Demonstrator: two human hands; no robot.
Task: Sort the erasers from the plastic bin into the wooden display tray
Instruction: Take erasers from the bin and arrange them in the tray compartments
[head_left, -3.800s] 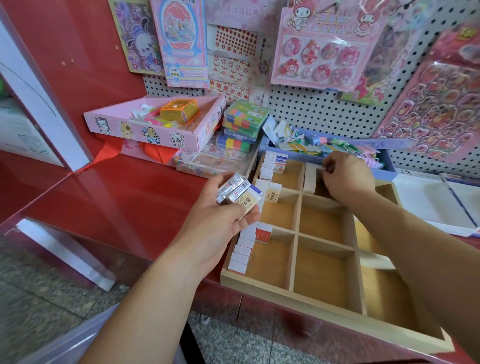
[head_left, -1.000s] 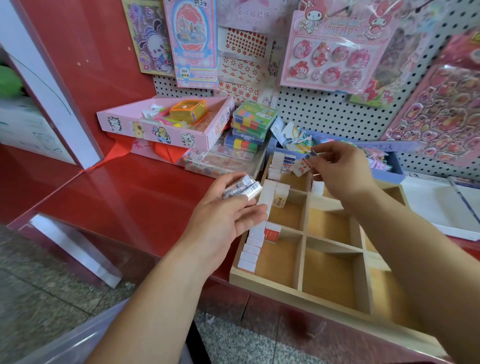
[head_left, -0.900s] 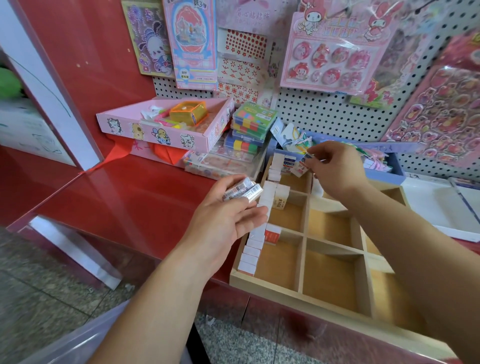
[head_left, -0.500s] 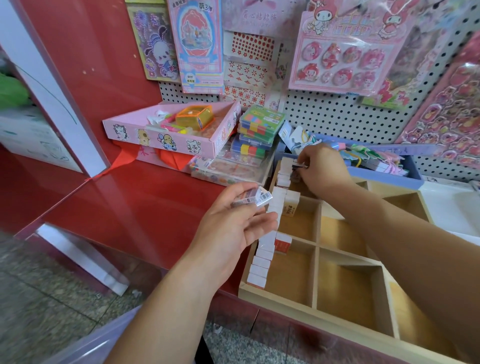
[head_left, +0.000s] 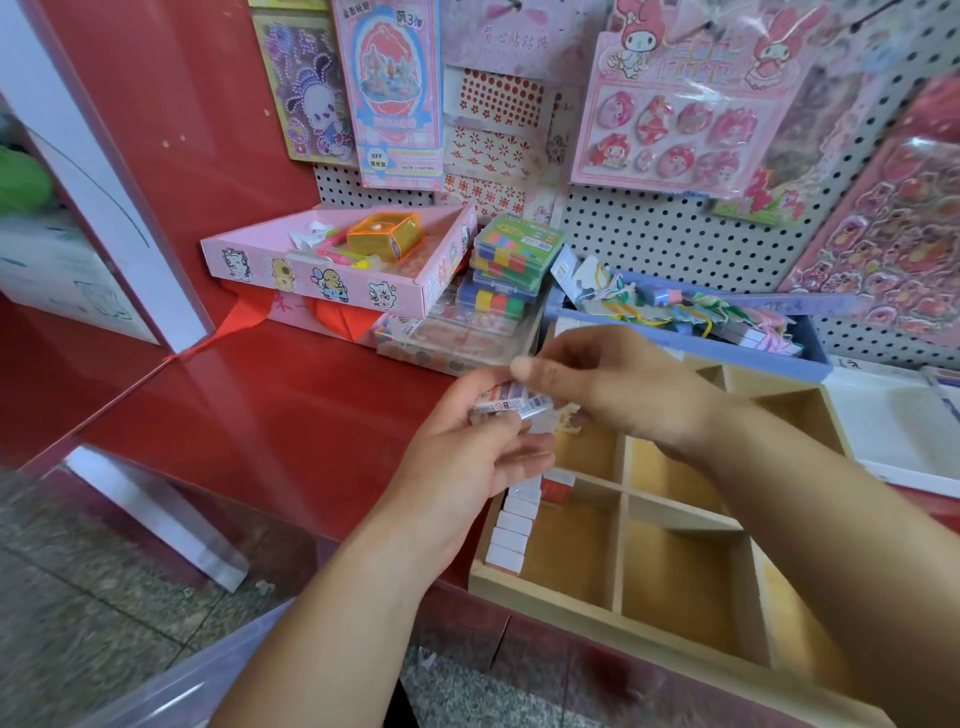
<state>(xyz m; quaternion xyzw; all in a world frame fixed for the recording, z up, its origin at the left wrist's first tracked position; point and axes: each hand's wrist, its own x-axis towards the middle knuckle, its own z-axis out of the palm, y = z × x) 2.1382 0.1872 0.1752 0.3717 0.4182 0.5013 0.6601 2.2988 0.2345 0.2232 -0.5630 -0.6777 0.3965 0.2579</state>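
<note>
- Left hand (head_left: 467, 457) is palm-up with its grip closed round a small stack of erasers (head_left: 511, 405), held just above the left side of the wooden tray (head_left: 571, 605).
- Right hand (head_left: 623, 389) is right on that same stack, thumb over the top and fingers curled down behind it. It's a bit blurry there, so I honestly can't tell if its grip has one pinched or is only touching.
- Down in the tray there's a row of white erasers (head_left: 514, 525) packed along the left wall, and one red-and-white eraser (head_left: 558, 488) just beside the row.
- The tray sits on the red table (head_left: 260, 415), right at its near edge.
- A corner of the clear plastic bin (head_left: 182, 691) shows bottom left, lower than the table.
- A blue tray (head_left: 727, 356) of colourful bits sits up against the back of the wooden tray.
- Further left is a pink box (head_left: 322, 275), and sticker packs hang on the pegboard (head_left: 649, 239).
</note>
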